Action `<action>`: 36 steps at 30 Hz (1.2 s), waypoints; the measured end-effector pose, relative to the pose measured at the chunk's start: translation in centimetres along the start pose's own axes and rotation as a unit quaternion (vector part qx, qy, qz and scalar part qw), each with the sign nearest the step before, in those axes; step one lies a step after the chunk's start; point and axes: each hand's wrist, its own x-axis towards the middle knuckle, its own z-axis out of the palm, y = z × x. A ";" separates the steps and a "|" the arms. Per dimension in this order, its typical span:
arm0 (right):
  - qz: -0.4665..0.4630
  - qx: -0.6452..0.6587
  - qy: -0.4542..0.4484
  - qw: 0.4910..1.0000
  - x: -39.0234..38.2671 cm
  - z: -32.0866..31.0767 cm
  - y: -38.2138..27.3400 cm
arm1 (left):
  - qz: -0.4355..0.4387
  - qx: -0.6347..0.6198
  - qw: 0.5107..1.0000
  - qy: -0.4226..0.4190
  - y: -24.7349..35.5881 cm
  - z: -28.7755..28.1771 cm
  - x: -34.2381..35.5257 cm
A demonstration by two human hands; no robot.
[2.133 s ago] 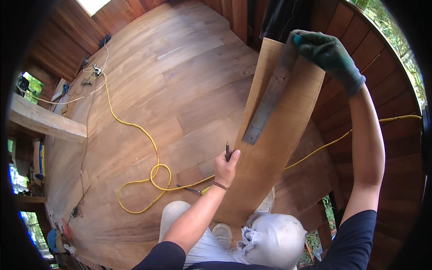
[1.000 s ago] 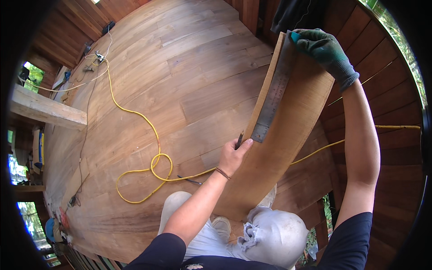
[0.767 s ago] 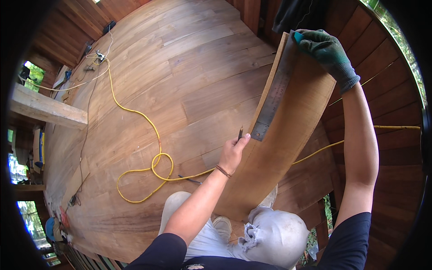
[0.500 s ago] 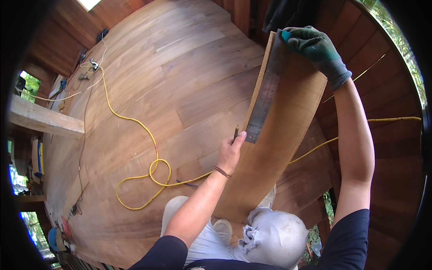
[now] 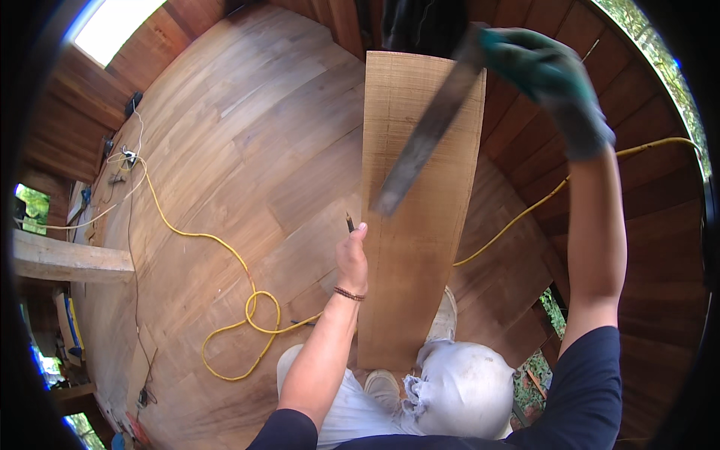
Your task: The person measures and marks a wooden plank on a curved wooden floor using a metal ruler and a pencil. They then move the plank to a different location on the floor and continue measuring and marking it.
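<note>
A long wooden board [image 5: 416, 277] stands tilted between my legs, its face toward me. My left hand [image 5: 352, 256], bare with a beaded wristband, grips a dark pencil [image 5: 349, 220] at the board's left edge, point upward. My right hand [image 5: 541, 75], in a grey-green work glove and blurred by motion, holds a steel ruler [image 5: 425, 128] by its upper end, near the board's top right corner. The ruler slants across the board's face, its lower end near the left edge just above my left thumb. Whether it touches the wood I cannot tell.
Yellow cable [image 5: 225, 240] loops over the plank floor [image 5: 262, 135]. A pale timber beam [image 5: 71, 259] juts in at left, with cords, plugs and small items along that side. Wooden walls [image 5: 630, 217] with gaps onto greenery surround me; dark cloth [image 5: 420, 21] hangs behind the board.
The board has turned to face me more squarely, its top moving left. The ruler has swung off its line along the left edge to a slant. My right hand has risen slightly.
</note>
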 end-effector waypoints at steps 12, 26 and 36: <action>0.146 0.333 0.311 0.878 -25.7 10.2 14.1 | 0.038 0.037 0.999 0.001 -1.5 0.3 0.6; 0.238 0.374 0.275 0.853 -26.6 15.0 17.6 | 0.034 0.020 0.999 -0.003 -2.0 0.6 0.8; 0.265 0.335 0.269 0.863 -25.6 14.7 17.5 | -0.003 0.018 1.000 -0.021 -3.3 -0.8 1.4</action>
